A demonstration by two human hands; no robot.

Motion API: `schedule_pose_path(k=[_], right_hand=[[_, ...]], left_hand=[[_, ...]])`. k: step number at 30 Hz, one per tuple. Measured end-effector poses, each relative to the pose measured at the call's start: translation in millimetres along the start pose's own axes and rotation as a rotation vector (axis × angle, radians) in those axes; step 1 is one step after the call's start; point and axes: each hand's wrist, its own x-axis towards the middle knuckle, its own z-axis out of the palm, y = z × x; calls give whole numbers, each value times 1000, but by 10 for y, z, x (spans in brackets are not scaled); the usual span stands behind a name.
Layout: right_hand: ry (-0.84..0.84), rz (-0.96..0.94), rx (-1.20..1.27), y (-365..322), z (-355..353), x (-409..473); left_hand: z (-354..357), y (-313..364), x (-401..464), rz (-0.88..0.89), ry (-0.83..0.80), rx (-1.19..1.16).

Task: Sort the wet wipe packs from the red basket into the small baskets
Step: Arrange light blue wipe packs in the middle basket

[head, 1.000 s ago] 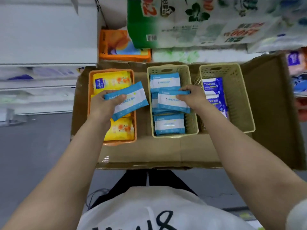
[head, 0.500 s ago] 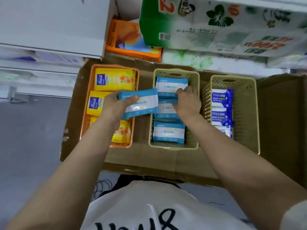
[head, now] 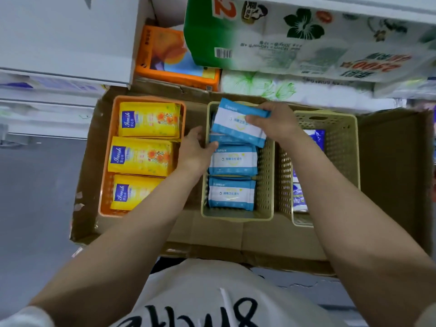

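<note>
While your right hand grips a blue pack tilted over the far end of the middle basket, your left hand — fingers loosely curled, holding nothing — steadies the packs beneath, likely making room. Yellow packs in the orange basket read "Iwish".

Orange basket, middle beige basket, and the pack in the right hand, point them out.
Orange basket [head: 106, 194], head view, left wall.
Middle beige basket [head: 265, 185], head view, right wall.
Light-blue wet wipe pack [head: 232, 120], head view, white front panel.
</note>
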Motion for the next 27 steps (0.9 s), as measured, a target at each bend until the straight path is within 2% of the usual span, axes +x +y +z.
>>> schedule_pose_path(k=[3,6,14,23,27], right_hand=[[-70,-38,-201,42,145,135],[-91,-78,-299,56,314,179],[133,-170,-588,103,449,145],[275,-244,-668,251,523,-16],[344,-293,-821,214,542,-28]], left_hand=[[71,-111,-7,-17,-9,6],[43,-137,25,-23,9,-49],[-9,-158,64,-42,-72,-119],[-7,-159,68,-60,-86,-113],[14,-165,66,-64,-69,-122]])
